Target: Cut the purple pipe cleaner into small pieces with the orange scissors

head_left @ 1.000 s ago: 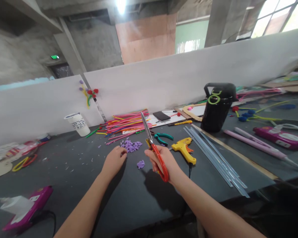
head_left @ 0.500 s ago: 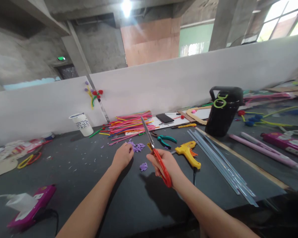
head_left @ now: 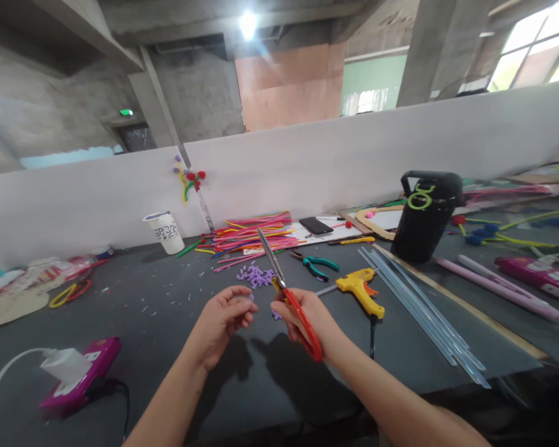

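My right hand (head_left: pixel 310 320) grips a pair of scissors (head_left: pixel 291 298) with red and yellow handles. The blades look closed and point up and away from me. Left of them, my left hand (head_left: pixel 226 320) is raised over the table with curled fingers, pinching a small purple pipe cleaner piece (head_left: pixel 251 297) at the fingertips. Beyond both hands lies a heap of short purple pipe cleaner pieces (head_left: pixel 256 274). A smaller purple clump (head_left: pixel 276 315) is mostly hidden behind my right hand.
Behind the heap lies a bundle of coloured pipe cleaners (head_left: pixel 256 233). To the right are teal-handled pliers (head_left: pixel 317 264), a yellow glue gun (head_left: pixel 361 288), clear glue sticks (head_left: pixel 423 313) and a black bottle (head_left: pixel 423 217). A white cup (head_left: pixel 164 233) and a purple power strip (head_left: pixel 81 375) stand on the left.
My left hand has lifted from the purple heap and come back toward me with a small piece. The scissors stay in my right hand. The camera view has shifted slightly.
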Motion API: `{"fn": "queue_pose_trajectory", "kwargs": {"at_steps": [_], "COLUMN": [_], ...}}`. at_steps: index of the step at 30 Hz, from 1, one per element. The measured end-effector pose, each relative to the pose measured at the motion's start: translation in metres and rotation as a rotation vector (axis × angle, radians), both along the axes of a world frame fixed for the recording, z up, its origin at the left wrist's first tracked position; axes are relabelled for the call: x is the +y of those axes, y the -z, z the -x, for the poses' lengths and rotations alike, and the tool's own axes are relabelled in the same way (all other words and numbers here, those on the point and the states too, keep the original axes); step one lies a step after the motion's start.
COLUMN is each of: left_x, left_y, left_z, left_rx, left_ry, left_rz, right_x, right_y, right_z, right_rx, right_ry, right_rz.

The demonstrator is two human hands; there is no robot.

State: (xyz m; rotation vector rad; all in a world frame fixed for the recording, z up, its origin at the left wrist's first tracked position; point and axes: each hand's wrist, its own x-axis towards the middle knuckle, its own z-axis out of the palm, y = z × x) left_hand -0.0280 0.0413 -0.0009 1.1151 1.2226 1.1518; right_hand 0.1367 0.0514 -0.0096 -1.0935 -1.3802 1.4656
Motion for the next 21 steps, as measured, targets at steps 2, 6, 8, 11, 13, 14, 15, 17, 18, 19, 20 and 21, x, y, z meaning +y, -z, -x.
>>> {"fn": "queue_pose_trajectory", "kwargs": {"at_steps": [2, 6, 8, 11, 13, 14, 15, 17, 18, 19, 20, 21], "left_x": [-0.017, -0.032, -0.034, -0.035, -0.036, -0.036, -0.037, -0.038, -0.039, -0.040, -0.040, -0.041], "left_y": [-0.001, 0.003, 0.005, 0.006, 0.006, 0.005, 0.005, 0.003, 0.002, 0.002, 0.002, 0.003], "left_z": [-0.007, -0.011, -0.010, -0.005, -0.002, -0.001, 0.000, 0.002, 0.003, 0.003, 0.003, 0.003], "left_rx": [-0.170, -0.290, -0.295, -0.240, -0.148, -0.094, -0.045, 0.022, 0.042, 0.056, 0.072, 0.093], "left_ry": [0.083, 0.162, 0.186, 0.205, 0.183, 0.164, 0.144, 0.115, 0.107, 0.099, 0.092, 0.083], "left_rz": [0.048, 0.039, 0.029, 0.025, 0.028, 0.028, 0.025, -0.006, -0.034, -0.063, -0.087, -0.104], "right_x": [-0.008, -0.022, -0.025, -0.026, -0.026, -0.026, -0.026, -0.027, -0.028, -0.029, -0.029, -0.029], "right_y": [-0.002, -0.007, -0.009, -0.011, -0.012, -0.012, -0.013, -0.014, -0.014, -0.013, -0.012, -0.011], "right_z": [0.006, 0.016, 0.019, 0.020, 0.021, 0.021, 0.021, 0.022, 0.022, 0.023, 0.024, 0.024], "right_rx": [0.021, 0.027, 0.024, -0.021, -0.082, -0.108, -0.126, -0.147, -0.158, -0.170, -0.180, -0.187], "right_ry": [-0.059, -0.111, -0.101, -0.076, -0.050, -0.036, -0.026, -0.023, -0.027, -0.031, -0.039, -0.047], "right_rz": [0.003, 0.011, 0.004, -0.046, -0.076, -0.080, -0.079, -0.069, -0.064, -0.061, -0.061, -0.064]}}
